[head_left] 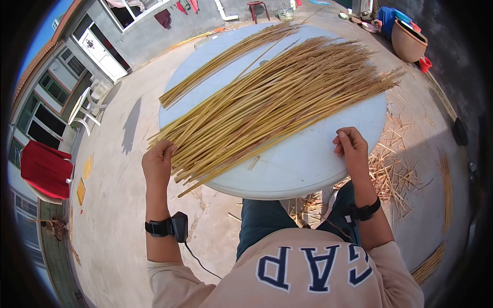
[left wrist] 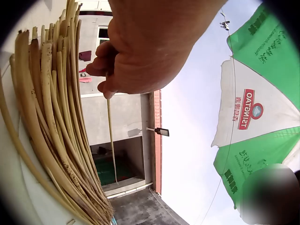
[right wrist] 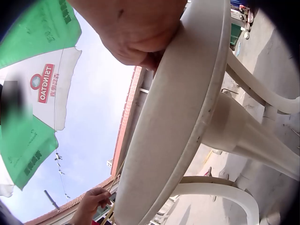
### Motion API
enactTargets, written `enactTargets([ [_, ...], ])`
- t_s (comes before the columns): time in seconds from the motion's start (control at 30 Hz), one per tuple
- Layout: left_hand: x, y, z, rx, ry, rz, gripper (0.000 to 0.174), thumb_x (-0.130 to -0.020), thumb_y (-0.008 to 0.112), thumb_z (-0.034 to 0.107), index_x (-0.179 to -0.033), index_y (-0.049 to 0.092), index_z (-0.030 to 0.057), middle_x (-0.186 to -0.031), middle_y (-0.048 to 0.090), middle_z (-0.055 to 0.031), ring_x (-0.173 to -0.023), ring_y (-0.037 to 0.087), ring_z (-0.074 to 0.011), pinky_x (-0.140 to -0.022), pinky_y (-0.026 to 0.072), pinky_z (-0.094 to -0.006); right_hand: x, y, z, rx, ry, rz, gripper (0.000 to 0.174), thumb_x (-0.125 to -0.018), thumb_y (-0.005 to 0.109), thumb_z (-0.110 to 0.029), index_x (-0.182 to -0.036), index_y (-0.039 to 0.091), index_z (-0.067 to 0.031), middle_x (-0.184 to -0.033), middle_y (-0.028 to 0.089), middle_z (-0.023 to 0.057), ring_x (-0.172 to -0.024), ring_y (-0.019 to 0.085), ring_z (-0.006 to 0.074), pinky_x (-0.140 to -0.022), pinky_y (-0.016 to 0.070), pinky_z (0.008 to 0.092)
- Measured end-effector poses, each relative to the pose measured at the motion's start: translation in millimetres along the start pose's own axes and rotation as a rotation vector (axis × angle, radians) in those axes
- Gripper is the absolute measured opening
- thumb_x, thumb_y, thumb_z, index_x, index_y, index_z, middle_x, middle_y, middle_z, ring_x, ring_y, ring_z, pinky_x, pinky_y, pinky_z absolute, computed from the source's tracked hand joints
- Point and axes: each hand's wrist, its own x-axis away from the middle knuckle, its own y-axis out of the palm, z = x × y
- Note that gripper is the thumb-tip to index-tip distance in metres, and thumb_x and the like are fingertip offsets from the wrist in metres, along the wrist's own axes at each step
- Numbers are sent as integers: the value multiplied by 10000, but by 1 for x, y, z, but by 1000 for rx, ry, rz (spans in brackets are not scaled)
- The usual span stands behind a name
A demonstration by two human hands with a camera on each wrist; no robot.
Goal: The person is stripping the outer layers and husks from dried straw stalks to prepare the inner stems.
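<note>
A large pile of dry yellow stalks [head_left: 246,108] with feathery brown seed heads lies slanted across a round white table [head_left: 287,164], cut ends toward the left. At those ends, my left hand [head_left: 157,160] pinches a single thin stalk [left wrist: 111,140] between thumb and fingers; the left wrist view shows it standing apart from the bunch. Over the near right part of the tabletop, my right hand [head_left: 353,146] hovers with fingers loosely bent and no stalk in it. In the right wrist view that hand [right wrist: 140,35] overlaps the table rim.
A smaller bundle of stalks [head_left: 215,64] lies along the table's far side. Broken straw [head_left: 393,169] litters the ground at the right. A clay pot [head_left: 409,42] stands at the back right, a white chair [head_left: 82,110] at the left. A green and white umbrella [left wrist: 262,70] hangs overhead.
</note>
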Motion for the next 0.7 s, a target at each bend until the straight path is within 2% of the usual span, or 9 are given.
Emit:
enactTargets([
  [0.07, -3, 5, -7, -202, 87, 26, 51, -792, 597, 68, -820, 609, 27, -622, 577, -88, -529, 503, -177, -530, 406, -263, -3, 2, 2, -19, -42, -29, 142, -897, 502, -130, -922, 573, -10, -710, 578, 27, -551, 501, 51, -487, 398, 182],
  [0.1, -4, 8, -9, -180, 59, 37, 68, -765, 625, 135, -804, 629, 79, -719, 608, -97, -644, 578, -283, -574, 446, -341, 4, -2, 1, 10, -13, -9, 135, -894, 506, -126, -920, 572, -12, -707, 575, 25, -553, 503, 52, -488, 398, 183],
  [0.23, -3, 10, -16, -339, 61, 43, 94, -746, 645, 145, -815, 643, 81, -740, 592, -79, -656, 577, -263, -590, 449, -337, -4, 2, -2, 27, -10, -13, 118, -891, 509, -113, -919, 571, -16, -704, 567, 19, -553, 505, 51, -492, 400, 184],
  [0.4, -25, -9, -11, -289, -13, 64, 141, -736, 664, 148, -838, 649, 51, -723, 596, -79, -612, 569, -235, -572, 441, -330, 5, -1, 0, 69, -4, 8, 111, -891, 506, -105, -922, 568, -18, -705, 564, 18, -554, 501, 46, -489, 392, 180],
  [0.47, -54, -23, -10, -177, -7, 26, 154, -761, 655, 120, -876, 641, 17, -723, 618, -99, -605, 576, -160, -571, 440, -287, 11, 0, 2, 46, -24, 28, 107, -891, 500, -99, -915, 567, -19, -699, 563, 20, -549, 498, 46, -488, 388, 179],
  [0.53, -104, -30, -18, -161, 56, -41, 171, -772, 650, 122, -896, 632, 6, -704, 619, -96, -616, 571, -148, -586, 445, -282, 8, 3, 4, 90, -65, 71, 104, -890, 500, -96, -913, 564, -18, -691, 562, 23, -542, 493, 47, -488, 383, 177],
  [0.63, -145, -24, -22, -188, 70, -78, 182, -768, 649, 114, -917, 630, 11, -694, 618, -93, -637, 577, -154, -613, 456, -281, 9, 4, 3, 122, -53, 107, 103, -889, 503, -96, -917, 561, -16, -686, 562, 23, -538, 490, 47, -490, 382, 177],
  [0.7, -179, -19, -24, -276, 41, -272, 209, -759, 655, 117, -939, 627, 15, -732, 627, -98, -676, 587, -164, -639, 461, -275, 12, 4, 0, 126, -49, 101, 104, -890, 503, -99, -915, 561, -17, -686, 562, 23, -539, 491, 47, -492, 383, 177],
])
